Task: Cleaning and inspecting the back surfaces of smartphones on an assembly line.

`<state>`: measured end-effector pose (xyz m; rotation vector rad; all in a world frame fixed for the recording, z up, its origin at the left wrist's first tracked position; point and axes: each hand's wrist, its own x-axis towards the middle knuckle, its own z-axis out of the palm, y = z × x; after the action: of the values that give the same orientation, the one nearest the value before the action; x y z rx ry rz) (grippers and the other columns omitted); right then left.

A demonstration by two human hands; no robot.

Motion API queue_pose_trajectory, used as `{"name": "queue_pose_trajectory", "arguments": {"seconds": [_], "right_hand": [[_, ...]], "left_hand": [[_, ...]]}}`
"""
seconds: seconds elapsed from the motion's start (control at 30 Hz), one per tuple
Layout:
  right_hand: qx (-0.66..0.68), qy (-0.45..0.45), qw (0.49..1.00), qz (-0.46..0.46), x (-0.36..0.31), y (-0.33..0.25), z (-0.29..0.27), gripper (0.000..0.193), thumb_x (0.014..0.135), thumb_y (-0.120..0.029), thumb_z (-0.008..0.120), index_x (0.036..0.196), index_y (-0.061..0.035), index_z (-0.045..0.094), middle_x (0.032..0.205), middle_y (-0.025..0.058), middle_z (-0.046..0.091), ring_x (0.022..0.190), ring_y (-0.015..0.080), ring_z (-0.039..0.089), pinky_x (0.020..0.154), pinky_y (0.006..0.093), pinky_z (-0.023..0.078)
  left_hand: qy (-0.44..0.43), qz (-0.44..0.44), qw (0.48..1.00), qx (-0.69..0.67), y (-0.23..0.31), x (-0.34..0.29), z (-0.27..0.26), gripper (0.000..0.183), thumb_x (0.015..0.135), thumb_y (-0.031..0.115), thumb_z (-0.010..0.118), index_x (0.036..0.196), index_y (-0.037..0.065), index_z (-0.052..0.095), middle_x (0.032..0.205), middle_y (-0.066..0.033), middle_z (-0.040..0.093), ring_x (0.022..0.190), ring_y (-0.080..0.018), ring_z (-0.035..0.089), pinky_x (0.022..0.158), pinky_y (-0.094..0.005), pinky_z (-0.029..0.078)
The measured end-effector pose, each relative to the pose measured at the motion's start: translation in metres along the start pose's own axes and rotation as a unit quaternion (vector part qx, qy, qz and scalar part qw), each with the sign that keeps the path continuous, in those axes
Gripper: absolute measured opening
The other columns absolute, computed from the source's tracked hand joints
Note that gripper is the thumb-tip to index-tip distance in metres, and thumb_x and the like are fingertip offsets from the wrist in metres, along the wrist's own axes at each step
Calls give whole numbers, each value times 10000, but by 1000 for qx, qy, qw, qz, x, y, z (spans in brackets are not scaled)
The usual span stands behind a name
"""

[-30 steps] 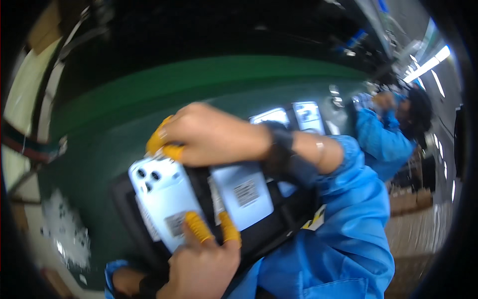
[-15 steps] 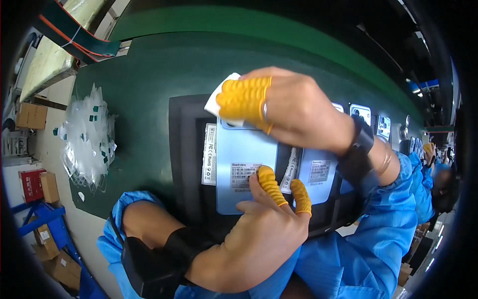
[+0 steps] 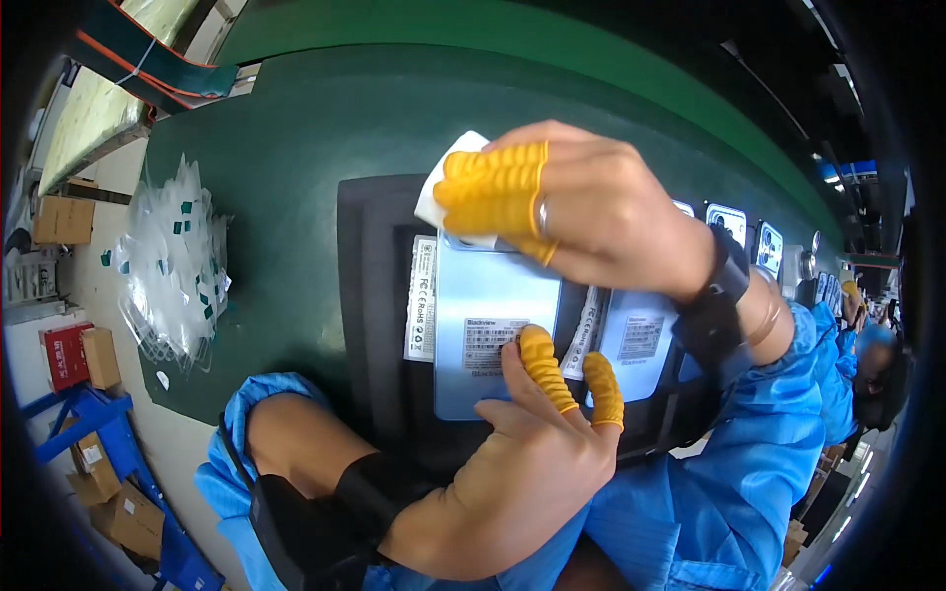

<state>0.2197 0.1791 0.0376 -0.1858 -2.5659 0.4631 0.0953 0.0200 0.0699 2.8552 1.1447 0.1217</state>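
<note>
A light-blue phone (image 3: 493, 281) lies back up on a black mat (image 3: 372, 256), with a printed label on its lower half. My right hand (image 3: 601, 202), in yellow finger cots, pinches a folded white wiping cloth (image 3: 431, 204) over the phone's camera end, which it hides. On the label rest the fingertips of my left hand (image 3: 522, 468), its cotted fingers stretched out and apart, with nothing gripped. A white printed strip (image 3: 422, 300) sits along the phone's left side. Another similar phone (image 3: 631, 330) lies to the right, partly under my right forearm.
Clear plastic film pieces with green tabs (image 3: 177, 266) are piled at the left of the green table (image 3: 305, 128). More phones (image 3: 769, 246) stretch away to the right, where a person in blue (image 3: 838, 369) sits. Cardboard boxes (image 3: 128, 522) stand beyond the left edge.
My right hand and the cloth stay at the phone's camera end, with barely any shift. My left fingers keep their place on the label. The whole view has moved slightly.
</note>
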Motion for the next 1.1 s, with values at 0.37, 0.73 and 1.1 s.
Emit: {"name": "queue_pose_trajectory", "arguments": {"seconds": [0.37,0.73,1.1], "right_hand": [[-46,28,996,65,-12,-6,-44,195,704,16,657,884,-39,710,810,106,690,713,231,652,886,384,481],[14,-44,998,41,-25,-19,-39,46,698,18,645,742,6,651,815,141,688,756,279,667,888,414,494],[-43,-15,998,34,-35,-43,-8,219,673,8,639,888,3,681,836,140,657,873,274,658,910,432,490]], "left_hand": [[0,10,999,40,1,-5,-6,367,775,110,530,1115,7,623,854,-420,591,660,-367,677,357,-280,459],[4,-3,1000,24,1,-7,-6,403,758,118,535,1138,13,617,843,-424,588,684,-369,678,350,-287,459],[5,9,1000,12,-1,-2,-7,393,750,109,558,1124,28,643,732,-340,623,697,-365,691,357,-308,469]]}}
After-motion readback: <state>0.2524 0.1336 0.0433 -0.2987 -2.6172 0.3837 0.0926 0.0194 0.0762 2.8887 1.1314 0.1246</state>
